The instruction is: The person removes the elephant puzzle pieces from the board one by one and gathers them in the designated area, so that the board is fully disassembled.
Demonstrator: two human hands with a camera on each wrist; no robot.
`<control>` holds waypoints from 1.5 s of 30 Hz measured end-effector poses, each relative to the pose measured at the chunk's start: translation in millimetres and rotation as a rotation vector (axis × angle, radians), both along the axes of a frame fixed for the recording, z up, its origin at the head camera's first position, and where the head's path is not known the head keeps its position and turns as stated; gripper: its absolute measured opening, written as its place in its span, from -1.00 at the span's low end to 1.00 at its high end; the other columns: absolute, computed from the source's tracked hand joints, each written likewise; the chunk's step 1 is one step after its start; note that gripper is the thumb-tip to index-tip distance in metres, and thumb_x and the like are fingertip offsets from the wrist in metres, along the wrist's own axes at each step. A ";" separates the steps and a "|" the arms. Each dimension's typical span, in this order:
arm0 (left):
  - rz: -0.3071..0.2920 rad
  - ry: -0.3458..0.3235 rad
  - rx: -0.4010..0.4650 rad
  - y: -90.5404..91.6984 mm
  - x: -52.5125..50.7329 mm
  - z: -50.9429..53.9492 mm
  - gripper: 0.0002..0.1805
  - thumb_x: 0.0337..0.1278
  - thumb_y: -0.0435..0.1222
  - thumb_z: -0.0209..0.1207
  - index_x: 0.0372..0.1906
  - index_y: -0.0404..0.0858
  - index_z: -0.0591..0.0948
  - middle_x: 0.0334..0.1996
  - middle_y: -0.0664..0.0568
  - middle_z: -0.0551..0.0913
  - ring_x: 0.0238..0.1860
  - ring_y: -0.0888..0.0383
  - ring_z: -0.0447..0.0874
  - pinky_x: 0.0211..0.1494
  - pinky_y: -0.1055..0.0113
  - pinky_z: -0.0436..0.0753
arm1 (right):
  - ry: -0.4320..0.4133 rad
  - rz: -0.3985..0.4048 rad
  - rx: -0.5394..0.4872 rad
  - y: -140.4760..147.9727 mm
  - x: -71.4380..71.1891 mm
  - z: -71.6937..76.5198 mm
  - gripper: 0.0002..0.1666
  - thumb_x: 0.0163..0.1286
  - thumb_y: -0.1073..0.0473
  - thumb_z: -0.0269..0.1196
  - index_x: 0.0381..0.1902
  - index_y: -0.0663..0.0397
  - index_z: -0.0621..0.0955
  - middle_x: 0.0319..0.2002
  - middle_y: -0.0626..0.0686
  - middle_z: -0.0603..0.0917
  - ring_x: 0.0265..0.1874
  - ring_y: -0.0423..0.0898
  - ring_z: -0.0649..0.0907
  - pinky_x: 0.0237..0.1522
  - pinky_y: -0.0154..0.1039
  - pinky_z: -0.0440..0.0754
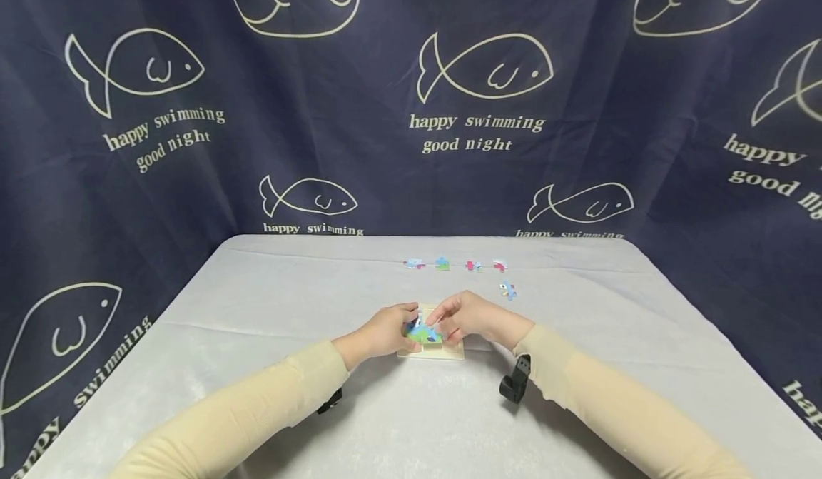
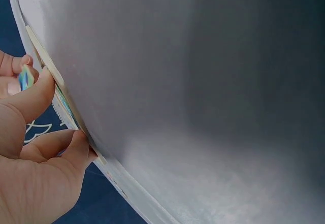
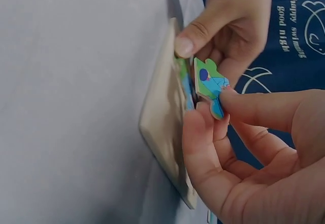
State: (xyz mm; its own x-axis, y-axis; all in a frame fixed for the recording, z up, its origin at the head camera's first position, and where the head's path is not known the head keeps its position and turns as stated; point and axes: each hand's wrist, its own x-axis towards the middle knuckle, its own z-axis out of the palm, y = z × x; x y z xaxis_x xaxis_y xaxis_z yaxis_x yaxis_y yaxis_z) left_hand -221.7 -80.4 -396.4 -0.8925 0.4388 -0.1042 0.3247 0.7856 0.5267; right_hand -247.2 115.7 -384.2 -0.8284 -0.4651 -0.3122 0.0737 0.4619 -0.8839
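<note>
A shallow pale puzzle tray (image 1: 443,353) lies on the table with blue and green pieces in its left part. My left hand (image 1: 384,330) grips the tray at its left side; in the right wrist view its thumb (image 3: 186,45) presses at the edge. Between thumb and fingers, my right hand (image 1: 477,315) pinches a green and blue jigsaw piece (image 3: 208,80), tilted just above the tray. In the left wrist view the held piece (image 2: 25,77) shows only in part behind the left hand.
Beyond the tray, a row of loose jigsaw pieces includes a blue-green one (image 1: 442,263) and a red-blue one (image 1: 473,265). Nearer the right hand lies another blue piece (image 1: 508,290). A dark blue fish-print curtain (image 1: 385,108) hangs behind the grey-covered table (image 1: 257,293).
</note>
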 end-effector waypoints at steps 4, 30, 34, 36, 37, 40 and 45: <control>0.001 0.000 0.002 -0.5 -0.6 0.0 -0.22 0.00 -0.20 0.41 0.30 -0.47 0.40 0.43 -0.16 0.30 0.45 -0.14 0.23 0.50 0.06 0.26 | -0.007 -0.014 -0.034 2.5 -3.0 5.1 -0.74 0.26 0.49 0.18 -0.08 0.41 0.64 -0.45 0.02 0.55 -0.54 -0.14 0.63 -0.30 -0.24 0.77; 0.021 -0.015 -0.022 -1.2 0.5 -3.7 -0.20 0.02 -0.19 0.39 0.35 -0.41 0.36 0.46 -0.08 0.25 0.47 -0.08 0.19 0.53 0.12 0.22 | 0.003 -0.125 -0.055 39.1 -35.3 12.4 -0.66 0.29 0.46 0.20 0.02 0.55 0.54 -0.43 0.03 0.69 -0.44 -0.18 0.68 -0.22 -0.32 0.74; 0.018 -0.013 -0.024 -0.1 -0.7 -3.7 -0.20 0.02 -0.19 0.39 0.35 -0.41 0.36 0.46 -0.07 0.25 0.47 -0.08 0.19 0.53 0.12 0.22 | -0.012 -0.132 -0.072 48.0 -41.9 14.1 -0.63 0.31 0.45 0.20 0.05 0.57 0.50 -0.46 0.01 0.66 -0.46 -0.20 0.66 -0.24 -0.36 0.73; 0.020 -0.014 -0.027 0.3 -0.9 -3.7 -0.20 0.01 -0.19 0.40 0.35 -0.40 0.36 0.47 -0.07 0.25 0.47 -0.08 0.19 0.53 0.11 0.22 | -0.010 -0.155 -0.067 51.8 -45.5 14.4 -0.62 0.31 0.44 0.20 0.06 0.56 0.49 -0.46 0.01 0.67 -0.46 -0.20 0.66 -0.25 -0.36 0.73; 0.021 -0.015 -0.028 0.5 -0.9 -3.6 -0.20 0.01 -0.19 0.40 0.35 -0.40 0.36 0.47 -0.06 0.24 0.48 -0.08 0.18 0.53 0.11 0.22 | -0.007 -0.164 -0.065 53.8 -47.4 14.7 -0.62 0.32 0.44 0.19 0.07 0.56 0.49 -0.45 0.01 0.67 -0.46 -0.20 0.67 -0.25 -0.36 0.73; 0.022 -0.016 -0.029 0.8 -1.0 -4.0 -0.20 0.01 -0.18 0.40 0.35 -0.40 0.36 0.47 -0.06 0.24 0.48 -0.08 0.18 0.53 0.11 0.22 | 0.013 -0.207 -0.039 58.7 -53.5 14.0 -0.62 0.32 0.42 0.20 0.06 0.53 0.50 -0.42 0.01 0.67 -0.45 -0.20 0.67 -0.26 -0.37 0.73; 0.021 -0.015 -0.029 -0.1 -0.7 -5.0 -0.20 0.02 -0.17 0.39 0.35 -0.40 0.36 0.47 -0.06 0.24 0.47 -0.08 0.18 0.53 0.11 0.22 | 0.060 -0.256 0.022 65.9 -63.0 9.8 -0.64 0.31 0.39 0.23 0.04 0.47 0.53 -0.39 -0.01 0.67 -0.44 -0.19 0.65 -0.26 -0.37 0.72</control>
